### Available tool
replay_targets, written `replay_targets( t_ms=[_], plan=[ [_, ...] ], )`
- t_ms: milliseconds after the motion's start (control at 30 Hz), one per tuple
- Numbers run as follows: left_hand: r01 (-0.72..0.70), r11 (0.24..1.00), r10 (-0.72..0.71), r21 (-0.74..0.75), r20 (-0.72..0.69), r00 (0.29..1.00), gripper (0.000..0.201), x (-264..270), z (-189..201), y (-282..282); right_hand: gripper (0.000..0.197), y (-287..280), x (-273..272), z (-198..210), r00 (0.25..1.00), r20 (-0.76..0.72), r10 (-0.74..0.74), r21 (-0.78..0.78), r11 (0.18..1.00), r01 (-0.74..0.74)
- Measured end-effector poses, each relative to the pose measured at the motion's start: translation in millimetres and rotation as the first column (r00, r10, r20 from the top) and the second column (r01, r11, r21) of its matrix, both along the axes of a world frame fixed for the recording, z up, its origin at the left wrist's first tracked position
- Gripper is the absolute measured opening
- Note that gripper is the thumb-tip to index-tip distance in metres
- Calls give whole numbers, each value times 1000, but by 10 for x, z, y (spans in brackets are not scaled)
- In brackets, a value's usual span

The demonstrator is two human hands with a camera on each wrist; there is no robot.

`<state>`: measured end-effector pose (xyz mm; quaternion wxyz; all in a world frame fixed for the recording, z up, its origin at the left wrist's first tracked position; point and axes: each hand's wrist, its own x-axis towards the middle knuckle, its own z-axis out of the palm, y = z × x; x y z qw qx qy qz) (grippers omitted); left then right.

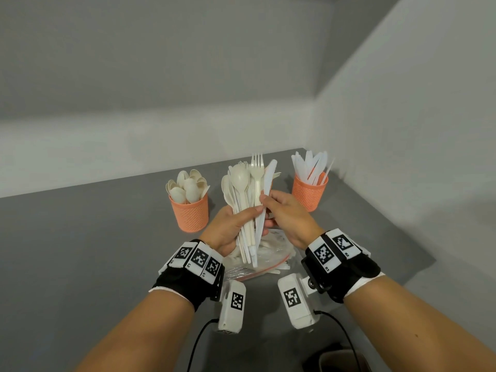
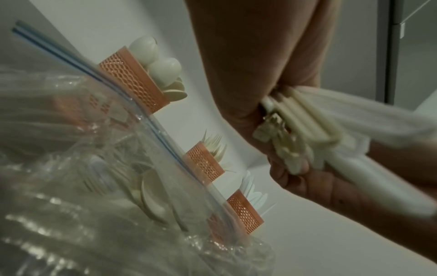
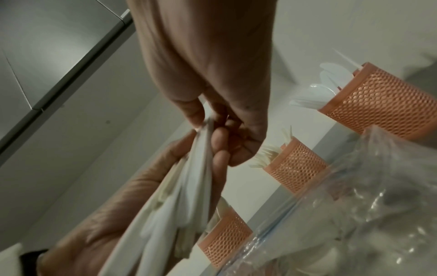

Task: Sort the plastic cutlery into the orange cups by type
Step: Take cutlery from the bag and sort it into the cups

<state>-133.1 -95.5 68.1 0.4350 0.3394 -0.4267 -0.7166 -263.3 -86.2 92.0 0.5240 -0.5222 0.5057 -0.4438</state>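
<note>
My left hand (image 1: 230,226) grips an upright bundle of mixed cutlery (image 1: 248,189): spoons, forks and a white knife (image 1: 265,194). My right hand (image 1: 284,213) pinches that white knife at the bundle's right side. An orange cup of spoons (image 1: 189,210) stands on the left, and an orange cup of knives (image 1: 308,190) on the right. The orange cup of forks (image 2: 204,164) stands between them, hidden behind the bundle in the head view. The wrist views show all three cups in a row, with the bundle's handles (image 2: 305,128) in my left palm.
A clear zip bag (image 1: 257,261) with more cutlery lies on the grey table (image 1: 94,237) beneath my hands. White walls close the table at the back and right. A dark bin (image 1: 341,361) sits at the lower right, below the table's edge.
</note>
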Motion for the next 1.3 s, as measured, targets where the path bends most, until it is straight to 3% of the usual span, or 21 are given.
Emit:
replay_targets(
  t_ms=[233, 367, 467, 600, 667, 767, 933, 1167, 1300],
  plan=[
    [-131, 991, 129, 33, 60, 990, 24, -25, -20, -37, 26, -39, -3, -31, 999, -37, -29, -39, 999, 28],
    [-172, 985, 173, -22, 89, 981, 31, -45, -27, -41, 30, -53, 19, -50, 979, -198, -58, -130, 991, 32],
    [-138, 990, 140, -21, 94, 986, 28, -56, -45, -46, 23, -51, 27, -63, 942, -324, -82, -178, 984, 24],
    [-145, 989, 143, 8, 111, 983, 18, -57, -55, -57, 23, -95, -48, -21, 936, -280, -215, -318, 940, 121],
    [-150, 989, 150, -2, 117, 982, 19, -53, -62, -71, 19, -111, -59, 5, 935, -286, -208, -370, 924, 92],
    [-83, 994, 90, -68, 116, 989, 26, -81, -25, -53, 6, -89, 12, -1, 942, -308, -132, -355, 935, 15],
    [37, 991, -24, -127, 102, 995, 38, -85, -17, -14, 14, -148, 36, -55, 924, -333, -187, -316, 946, 77],
    [65, 995, -65, -82, 1, 998, 30, -46, -97, -22, 11, -167, 16, -49, 935, -338, -112, -280, 960, 14],
    [55, 996, -53, -73, 33, 998, 36, -65, -112, -20, 18, -195, 33, -56, 898, -383, -217, -363, 929, 69]
  ],
)
